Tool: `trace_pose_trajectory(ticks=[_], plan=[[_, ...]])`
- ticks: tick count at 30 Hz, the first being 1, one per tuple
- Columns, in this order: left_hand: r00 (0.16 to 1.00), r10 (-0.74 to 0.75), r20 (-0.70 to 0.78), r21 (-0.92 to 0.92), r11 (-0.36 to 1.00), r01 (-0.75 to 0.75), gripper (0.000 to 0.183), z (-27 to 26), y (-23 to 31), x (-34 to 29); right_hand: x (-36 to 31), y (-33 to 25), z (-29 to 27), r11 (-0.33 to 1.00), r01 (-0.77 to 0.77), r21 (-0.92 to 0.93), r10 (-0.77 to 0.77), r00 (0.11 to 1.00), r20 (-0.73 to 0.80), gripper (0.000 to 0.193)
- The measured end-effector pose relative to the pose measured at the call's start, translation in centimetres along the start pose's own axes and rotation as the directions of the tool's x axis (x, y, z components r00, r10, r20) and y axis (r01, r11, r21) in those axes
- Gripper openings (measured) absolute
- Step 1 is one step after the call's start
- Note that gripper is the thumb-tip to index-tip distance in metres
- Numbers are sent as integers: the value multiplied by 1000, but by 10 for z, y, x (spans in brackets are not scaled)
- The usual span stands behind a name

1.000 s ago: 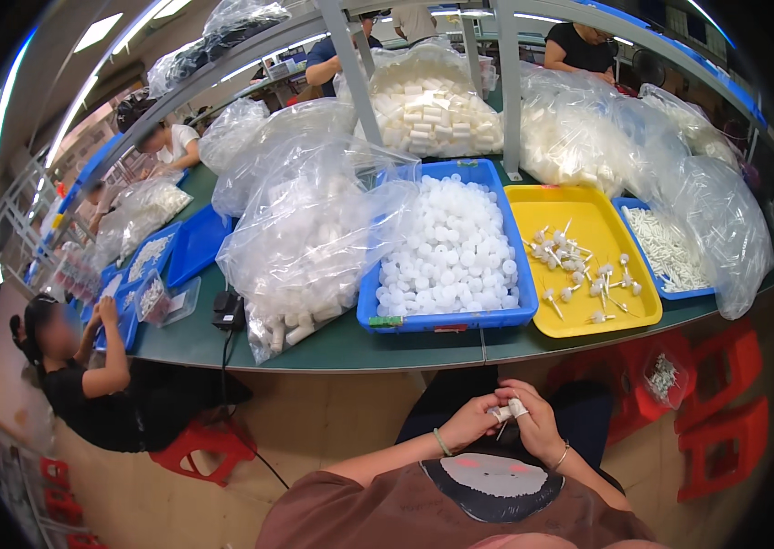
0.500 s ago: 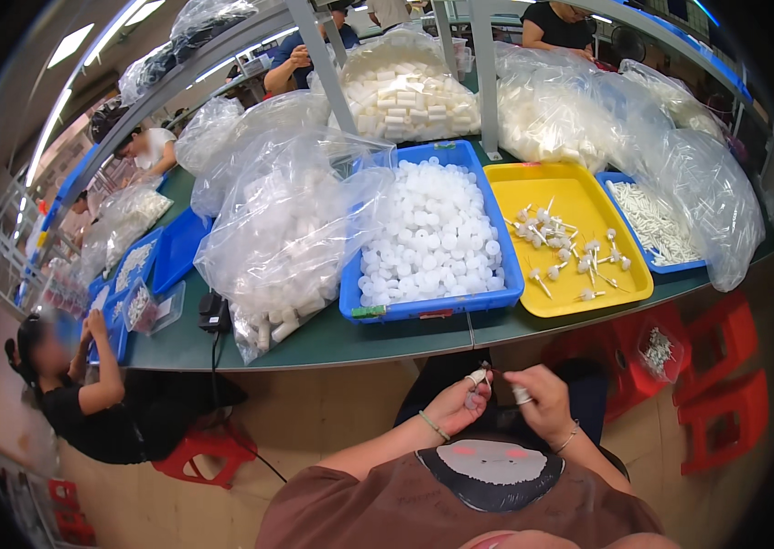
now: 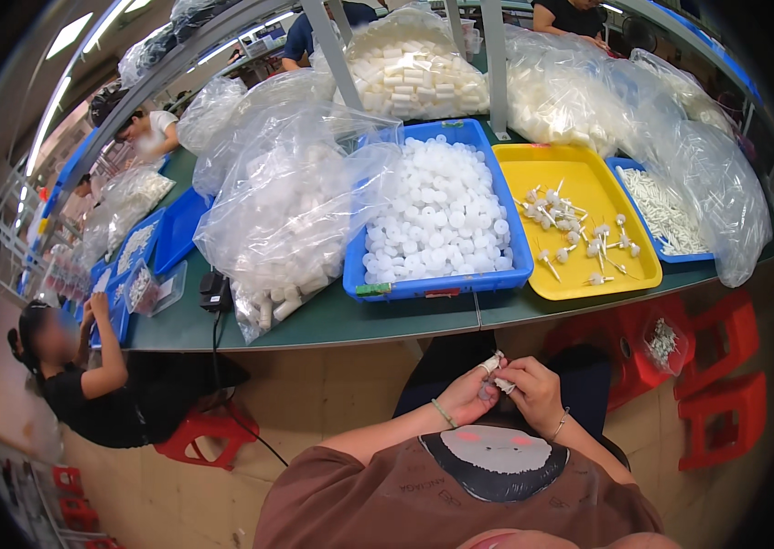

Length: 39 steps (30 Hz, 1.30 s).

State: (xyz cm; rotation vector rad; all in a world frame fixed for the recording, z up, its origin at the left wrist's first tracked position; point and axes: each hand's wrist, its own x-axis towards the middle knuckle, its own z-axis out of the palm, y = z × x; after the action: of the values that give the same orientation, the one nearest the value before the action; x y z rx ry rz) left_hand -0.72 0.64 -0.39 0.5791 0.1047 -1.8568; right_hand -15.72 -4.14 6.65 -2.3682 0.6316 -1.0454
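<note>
We see the left hand's grip (image 3: 469,395) closed around a small pale piece (image 3: 485,392), which sits low among the curled fingers, well in front of the yellow tray (image 3: 567,284) and to its left, off the tabletop (image 3: 387,322). The right hand (image 3: 533,388) meets it from the side nearer the yellow tray's line, with its fingertips drawn together close against the left ones. We cannot tell whether this second grip is clamped on the piece or only beside it.

White finger covers (image 3: 504,386) blend with whatever lies between the 2 hands, and the fingers hide most of the piece, so its full shape escapes us.

In the yellow tray, stemmed white parts (image 3: 547,209) overlap too much for us to count. Left of the yellow tray, a clear plastic bag (image 3: 268,197) covers an edge of the blue tray (image 3: 446,287) of translucent white discs (image 3: 442,215). Right of it, another bag (image 3: 721,206) hides some slim white sticks (image 3: 657,201).
</note>
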Motion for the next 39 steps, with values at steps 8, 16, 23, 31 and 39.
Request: trace_pose_trajectory(ticks=[8,16,23,31,39], plan=[[993,-91,79,-326,939,112,12,17,16,-5,0,7,-14,998,61,-33,-65,986,-155,23],[997,-57,58,-287,955,71,14,23,13,-14,-3,3,-13,999,9,53,2,982,-189,29],[993,-65,94,-211,974,83,17,25,10,-15,-2,8,-7,997,13,71,1,982,-187,31],[994,-71,86,-134,988,82,18,26,9,-15,-1,9,-8,999,25,32,-18,979,-201,35],[990,-98,103,-151,982,113,18,28,10,-15,0,11,-8,999,49,3,-48,981,-189,34]])
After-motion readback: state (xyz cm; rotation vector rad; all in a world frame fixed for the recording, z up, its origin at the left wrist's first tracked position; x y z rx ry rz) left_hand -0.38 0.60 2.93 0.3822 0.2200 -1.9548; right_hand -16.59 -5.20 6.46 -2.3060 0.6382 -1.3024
